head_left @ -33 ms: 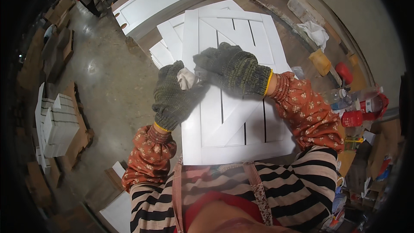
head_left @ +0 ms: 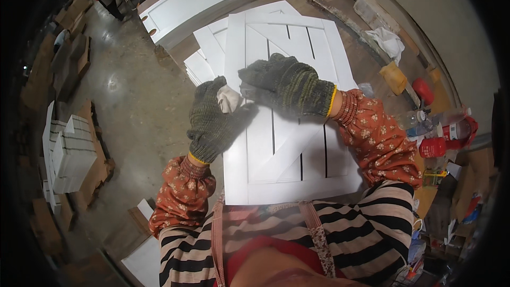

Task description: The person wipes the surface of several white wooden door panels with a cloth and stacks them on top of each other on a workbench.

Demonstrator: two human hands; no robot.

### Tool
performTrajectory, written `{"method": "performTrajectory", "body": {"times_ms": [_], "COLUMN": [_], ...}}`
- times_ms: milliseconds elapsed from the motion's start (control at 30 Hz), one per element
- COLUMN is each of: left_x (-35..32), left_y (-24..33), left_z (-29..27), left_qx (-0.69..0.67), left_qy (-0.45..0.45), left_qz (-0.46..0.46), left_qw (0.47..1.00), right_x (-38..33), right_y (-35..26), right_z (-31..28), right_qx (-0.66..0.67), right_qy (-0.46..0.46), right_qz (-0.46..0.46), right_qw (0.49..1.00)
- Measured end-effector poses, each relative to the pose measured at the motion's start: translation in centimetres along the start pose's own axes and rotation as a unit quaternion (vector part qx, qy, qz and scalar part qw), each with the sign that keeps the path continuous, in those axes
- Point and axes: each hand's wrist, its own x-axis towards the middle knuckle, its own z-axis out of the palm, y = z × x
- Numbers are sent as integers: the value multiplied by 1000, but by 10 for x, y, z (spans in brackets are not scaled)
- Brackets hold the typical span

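Your left hand [head_left: 208, 121] clutches a white cloth [head_left: 229, 100] by the left edge of the barn-door panel [head_left: 287, 146] before you; your right hand [head_left: 284, 86] curls alongside, grip unclear. Apparently you're wiping; next calls for even pressure.

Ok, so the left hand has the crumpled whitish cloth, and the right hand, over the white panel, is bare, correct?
Not bare: the head view shows the right hand in a dark knitted glove with a yellow edge. The left hand does have the cloth.
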Motion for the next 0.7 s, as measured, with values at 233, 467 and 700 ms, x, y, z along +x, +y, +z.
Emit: {"method": "performTrajectory", "body": {"times_ms": [233, 467, 700], "left_x": [-8, -18, 10], "left_y": [7, 7, 17], "left_z": [-11, 4, -15], "left_qx": [-283, -327, -336], "left_qy": [-267, -41, -38], "left_qz": [-355, -286, -236], "left_qw": [850, 900, 911], "right_x": [9, 13, 59], "right_y": [3, 8, 58], "right_z": [14, 14, 51], "right_qx": [-12, 11, -96], "right_qy": [20, 64, -10], "right_qz": [16, 43, 157], "right_qw": [1000, 997, 983]}}
